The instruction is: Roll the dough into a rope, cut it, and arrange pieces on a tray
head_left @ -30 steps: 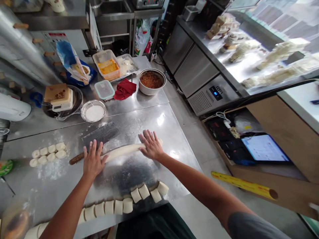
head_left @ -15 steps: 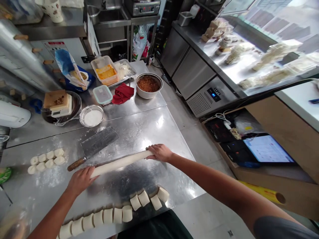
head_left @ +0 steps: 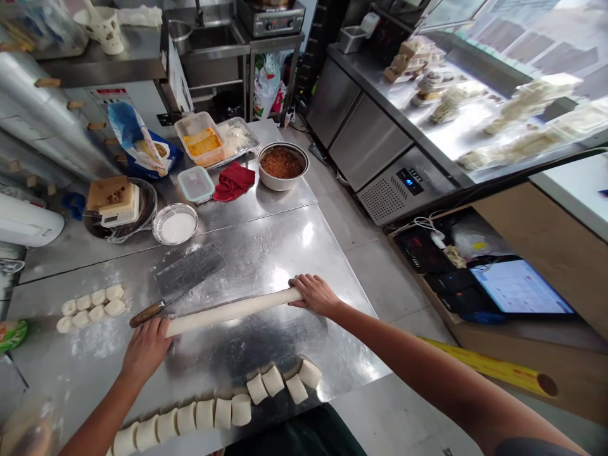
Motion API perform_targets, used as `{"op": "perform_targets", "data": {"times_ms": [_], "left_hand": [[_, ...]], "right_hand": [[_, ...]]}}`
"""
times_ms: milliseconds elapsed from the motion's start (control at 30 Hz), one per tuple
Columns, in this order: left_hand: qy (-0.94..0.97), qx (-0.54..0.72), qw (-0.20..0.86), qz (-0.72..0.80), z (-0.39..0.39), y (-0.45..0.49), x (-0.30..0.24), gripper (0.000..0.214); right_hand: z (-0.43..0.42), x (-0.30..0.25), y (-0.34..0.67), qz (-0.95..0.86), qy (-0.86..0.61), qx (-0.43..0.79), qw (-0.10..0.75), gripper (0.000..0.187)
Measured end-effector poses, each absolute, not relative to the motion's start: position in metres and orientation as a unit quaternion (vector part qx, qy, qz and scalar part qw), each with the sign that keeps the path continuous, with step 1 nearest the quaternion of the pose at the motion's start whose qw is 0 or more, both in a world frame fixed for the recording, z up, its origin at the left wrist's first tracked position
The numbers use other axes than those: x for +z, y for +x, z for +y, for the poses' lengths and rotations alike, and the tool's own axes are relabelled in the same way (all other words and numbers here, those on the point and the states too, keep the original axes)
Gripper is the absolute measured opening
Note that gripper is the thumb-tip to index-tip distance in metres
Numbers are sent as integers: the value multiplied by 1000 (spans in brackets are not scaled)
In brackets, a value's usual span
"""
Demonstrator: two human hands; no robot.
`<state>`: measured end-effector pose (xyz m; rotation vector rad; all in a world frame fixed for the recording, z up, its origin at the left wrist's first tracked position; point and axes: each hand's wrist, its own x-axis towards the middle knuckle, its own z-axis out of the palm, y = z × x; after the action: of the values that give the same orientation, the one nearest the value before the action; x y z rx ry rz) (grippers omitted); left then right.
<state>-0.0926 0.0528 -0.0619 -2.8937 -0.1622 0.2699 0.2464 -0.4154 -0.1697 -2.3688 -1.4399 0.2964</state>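
**Where is the dough log (head_left: pixel 232 311) placed?**
It is laid across the middle of the bench (head_left: pixel 285 253), slanted slightly, with its right end further from the near edge.

**How is it being held?**
Its right end is grasped by the right hand (head_left: pixel 316 296), with the fingers (head_left: pixel 298 283) curled over the log. Its left end is covered by the left hand (head_left: pixel 146 349), but whether those fingers are closed around it cannot be told.

**What is left close by?**
A cleaver (head_left: pixel 187 275) is laid just behind the log. Dough pieces (head_left: pixel 223 413) are lined up along the near edge, dough balls (head_left: pixel 90 305) are grouped toward the left edge, and a bowl of flour (head_left: pixel 177 226) is set beyond the cleaver.
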Motion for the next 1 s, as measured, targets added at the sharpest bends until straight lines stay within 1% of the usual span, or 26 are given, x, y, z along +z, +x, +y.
{"op": "perform_targets", "data": {"times_ms": [67, 133, 200, 267, 333, 433, 600, 733, 833, 1000], "left_hand": [[-990, 84, 96, -63, 8, -67, -58, 60], [-994, 78, 65, -37, -36, -36, -61, 71], [-996, 72, 51, -5, -68, -8, -71, 73], [-995, 75, 57, 16, -78, 10, -84, 69], [-993, 82, 76, 30, -72, 14, -94, 62], [-991, 73, 102, 50, -50, 4, -102, 54], [-990, 46, 122, 55, -16, -23, -96, 61], [-989, 47, 119, 68, 15, -44, -90, 56], [-989, 41, 128, 62, 39, -61, -88, 58], [-987, 49, 125, 88, 70, -80, -87, 49]], "right_hand": [[-398, -162, 232, -488, -850, 98, 172, 67], [-366, -154, 207, -468, -862, 85, 178, 74], [-322, -148, 175, -484, -850, 77, 194, 82], [-278, -145, 149, -539, -812, 82, 209, 79], [-246, -147, 135, -594, -773, 88, 206, 72], [-233, -152, 136, -629, -750, 87, 185, 66], [-256, -153, 151, -616, -766, 76, 168, 64], [-263, -155, 155, -626, -755, 79, 178, 55], [-262, -157, 157, -619, -759, 78, 184, 57], [-260, -155, 162, -634, -751, 77, 168, 57]]}}
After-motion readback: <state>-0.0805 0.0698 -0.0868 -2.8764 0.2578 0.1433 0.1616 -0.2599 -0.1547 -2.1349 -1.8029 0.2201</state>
